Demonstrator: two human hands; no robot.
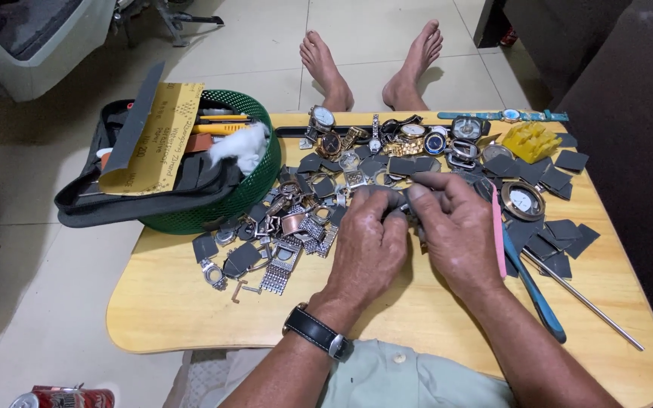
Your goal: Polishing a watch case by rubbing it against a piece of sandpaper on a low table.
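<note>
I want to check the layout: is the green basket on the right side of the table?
No, the green basket stands at the left edge of the table, beside the watch parts.

I see a pale yellow wooden bench, a green mesh basket, mustard-yellow sandpaper, dark grey abrasive squares, a blue-handled tool, a pink file, a bright yellow block and a black wrist strap.

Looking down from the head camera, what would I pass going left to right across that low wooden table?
Green basket holding a black pouch → heap of metal watch bands and parts → left hand → right hand → blue-handled tool → thin metal rod.
</note>
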